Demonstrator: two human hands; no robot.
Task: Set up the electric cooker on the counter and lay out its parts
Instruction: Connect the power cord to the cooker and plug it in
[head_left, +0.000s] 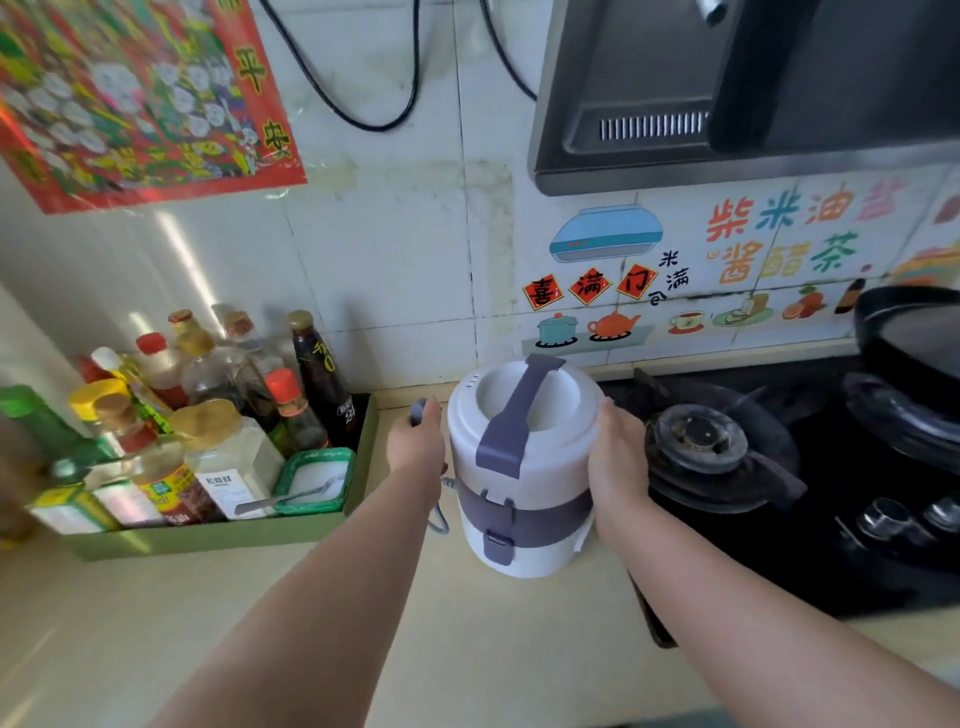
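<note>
- Cooker (522, 467) on the tabletop (467, 649) (mid-scene): stove (698, 447) just right, tray (208, 540) of bottles (317, 374) left.
- Left hand (415, 444) holds the plug (418, 410) just left of it; right hand (618, 457) on its right side.

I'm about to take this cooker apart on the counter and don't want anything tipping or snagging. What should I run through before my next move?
1. Electric cooker stands upright on the counter: ok.
2. Right hand holds the cooker's side to steady it: ok.
3. Grey plug is in the left hand's grip, not in a socket: ok.
4. Front latch looks shut, so the tiers should stay together: ok.
5. Gas burner close on the right shows no flame: ok.
6. Cord loops beside the base; whether its other end is joined to the cooker: cannot tell.
</note>
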